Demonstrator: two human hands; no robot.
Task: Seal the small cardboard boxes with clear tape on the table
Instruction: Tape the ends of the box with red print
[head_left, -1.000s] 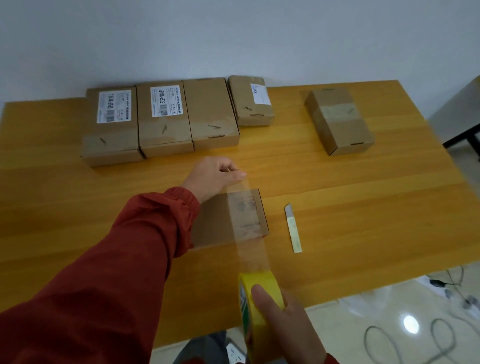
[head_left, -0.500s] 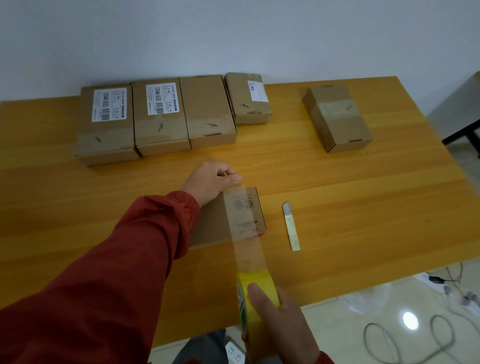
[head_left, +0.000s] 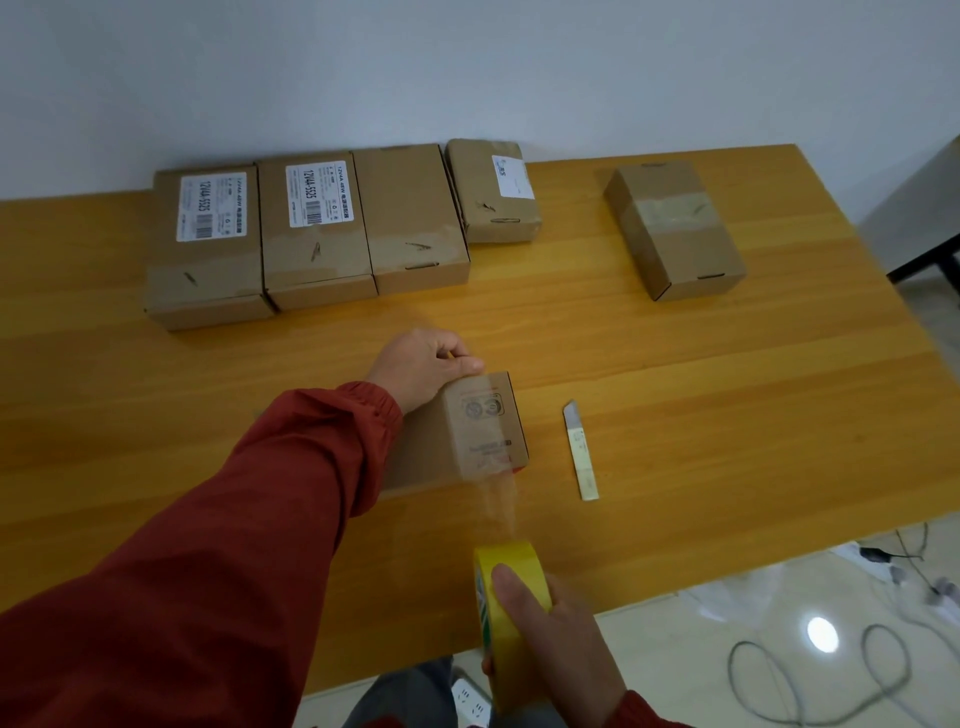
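Head view: the left hand (head_left: 423, 366) pinches the end of the clear tape (head_left: 496, 491) at the far edge of a small cardboard box (head_left: 431, 452) on the table (head_left: 675, 415). The right hand (head_left: 550, 618) grips the yellow tape roll (head_left: 511, 566), with the tape stretched over the box.

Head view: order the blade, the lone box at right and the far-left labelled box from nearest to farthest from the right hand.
1. The blade, just ahead of the right hand.
2. The lone box, far right.
3. The far-left labelled box, back left.

Dim, even light; glare spot on floor (head_left: 822, 635); bowed edges, perhaps slight softness.
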